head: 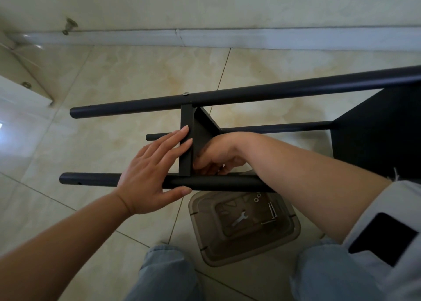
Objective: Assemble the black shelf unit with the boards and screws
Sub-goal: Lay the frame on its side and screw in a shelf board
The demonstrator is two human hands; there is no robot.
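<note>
The black shelf unit lies on its side over the tiled floor, its round poles running left to right: a far pole, a near pole and a lower one behind. A small black board stands on edge between the poles. My left hand lies flat with straight fingers against this board's left edge, thumb under the near pole. My right hand reaches behind the board with curled fingers around something small and shiny, mostly hidden. A larger black board is fixed at the right.
A translucent brown plastic tub sits on the floor below the near pole, holding a small wrench, screws and nuts. My knees in blue jeans are at the bottom. A white baseboard and wall run along the back; a white door stands at the left.
</note>
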